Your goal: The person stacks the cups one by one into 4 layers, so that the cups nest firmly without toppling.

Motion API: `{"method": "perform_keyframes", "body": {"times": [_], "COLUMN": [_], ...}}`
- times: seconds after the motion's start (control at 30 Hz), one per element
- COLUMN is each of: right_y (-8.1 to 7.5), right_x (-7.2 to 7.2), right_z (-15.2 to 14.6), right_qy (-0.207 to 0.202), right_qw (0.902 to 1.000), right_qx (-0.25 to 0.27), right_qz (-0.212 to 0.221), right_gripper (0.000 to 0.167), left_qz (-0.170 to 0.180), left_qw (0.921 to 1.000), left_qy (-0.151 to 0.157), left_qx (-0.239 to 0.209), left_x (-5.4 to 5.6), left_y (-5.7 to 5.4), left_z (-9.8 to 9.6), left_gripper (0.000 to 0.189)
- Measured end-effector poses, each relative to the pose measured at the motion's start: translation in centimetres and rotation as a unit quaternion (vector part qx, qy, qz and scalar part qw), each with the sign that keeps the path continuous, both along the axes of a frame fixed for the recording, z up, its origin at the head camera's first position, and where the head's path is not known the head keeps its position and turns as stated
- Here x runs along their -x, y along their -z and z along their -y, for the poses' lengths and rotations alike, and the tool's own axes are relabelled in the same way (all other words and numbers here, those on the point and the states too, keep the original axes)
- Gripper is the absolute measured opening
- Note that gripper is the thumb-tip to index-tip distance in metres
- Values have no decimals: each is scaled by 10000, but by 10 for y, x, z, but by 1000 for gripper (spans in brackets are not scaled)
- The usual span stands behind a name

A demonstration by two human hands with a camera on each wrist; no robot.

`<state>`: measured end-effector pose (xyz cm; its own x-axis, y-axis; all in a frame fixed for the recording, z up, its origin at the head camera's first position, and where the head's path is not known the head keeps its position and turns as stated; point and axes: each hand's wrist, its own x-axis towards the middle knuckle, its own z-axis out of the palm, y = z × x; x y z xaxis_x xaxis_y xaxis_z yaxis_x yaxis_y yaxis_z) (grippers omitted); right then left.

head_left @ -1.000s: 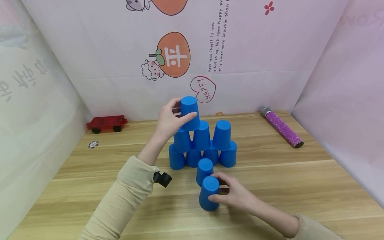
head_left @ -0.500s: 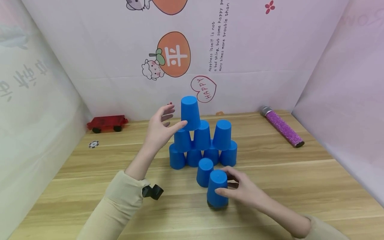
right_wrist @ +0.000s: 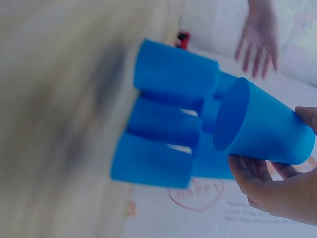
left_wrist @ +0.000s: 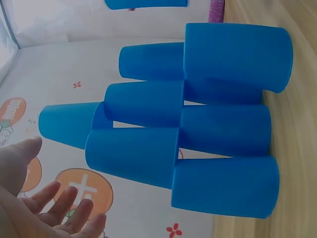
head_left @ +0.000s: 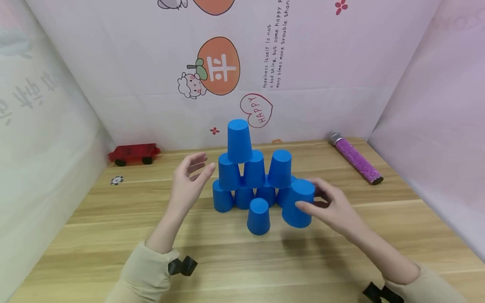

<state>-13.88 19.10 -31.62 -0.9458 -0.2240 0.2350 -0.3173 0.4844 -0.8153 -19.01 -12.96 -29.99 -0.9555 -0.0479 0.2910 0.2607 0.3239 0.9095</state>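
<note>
My right hand (head_left: 335, 208) grips an upside-down blue cup (head_left: 297, 206) in the air, thumb at the near side. In the right wrist view the cup (right_wrist: 270, 124) shows its open mouth, with fingers under its side. A stack of blue cups stands behind: several in the bottom row (head_left: 222, 197), three in the middle row (head_left: 229, 172), and one top cup (head_left: 239, 141) above the left pair. My left hand (head_left: 189, 181) hovers left of the stack, fingers relaxed and holding nothing. A single blue cup (head_left: 259, 216) stands upside down in front of the stack.
A red toy car (head_left: 134, 154) and a small round chip (head_left: 117, 180) lie at the back left of the wooden table (head_left: 227, 269). A purple glittery microphone (head_left: 356, 159) lies at the back right. White printed sheets (head_left: 151, 75) enclose the table on three sides.
My left hand has let go of the top cup and drawn back left and down. My right hand has lifted its cup off the table and carried it right and toward the stack.
</note>
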Motion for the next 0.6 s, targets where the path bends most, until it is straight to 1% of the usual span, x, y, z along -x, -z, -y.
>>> {"method": "perform_keyframes", "body": {"times": [0.07, 0.2, 0.27, 0.43, 0.53, 0.6], "right_y": [-9, -28, -37, -57, -66, -71], "right_x": [1, 4, 5, 11, 16, 22], "right_z": [-5, -13, -17, -17, -12, -7], "right_qy": [164, 391, 504, 806, 946, 949], "right_qw": [9997, 9974, 9962, 9938, 9923, 9917], "right_qx": [-13, 199, 253, 268, 259, 239], "right_qz": [-187, -563, -669, -721, -755, -830], "right_gripper": [41, 43, 44, 46, 47, 49], "left_qz": [36, 124, 163, 176, 236, 258], "left_qw": [9999, 9995, 9992, 9988, 9988, 9990], "left_qy": [-100, -294, -359, -446, -417, -350], "left_qx": [-74, -41, -57, -124, -108, -94], "left_x": [-4, -12, -15, -23, -27, -28], "left_y": [4, 8, 11, 23, 29, 33], "left_z": [2, 6, 7, 8, 6, 3], "left_gripper": [46, 43, 41, 37, 36, 36]}}
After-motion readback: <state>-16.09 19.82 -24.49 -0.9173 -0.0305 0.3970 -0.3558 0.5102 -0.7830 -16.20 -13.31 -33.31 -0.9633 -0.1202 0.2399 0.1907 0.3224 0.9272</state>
